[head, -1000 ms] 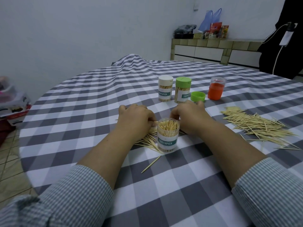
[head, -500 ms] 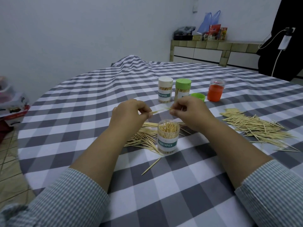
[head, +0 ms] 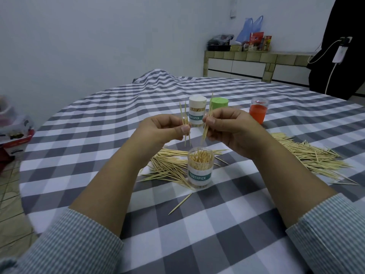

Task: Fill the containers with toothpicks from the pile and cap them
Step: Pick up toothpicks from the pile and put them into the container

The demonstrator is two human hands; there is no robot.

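An uncapped clear container (head: 200,168) labelled TOOTHPICK stands in front of me, packed with toothpicks. My left hand (head: 160,129) pinches a few toothpicks (head: 185,123) upright above and left of its mouth. My right hand (head: 229,128) pinches another small bunch (head: 207,123), tips pointing down just over the container. A loose pile (head: 169,167) lies left of and behind the container; a larger pile (head: 314,157) spreads at the right. Behind stand a white-capped container (head: 197,110), a green-capped one (head: 220,102) partly hidden by my right hand, and an orange one (head: 258,111).
A single toothpick (head: 180,203) lies near the front on the grey checked tablecloth (head: 197,234). The cloth rises in a hump (head: 156,76) at the far side. A tiled counter (head: 256,64) with bags stands at the back right; boxes (head: 13,133) sit on the floor left.
Both hands rose from the pile at the table and separated. The toothpicks held level between them are now split into two upright bunches above the container.
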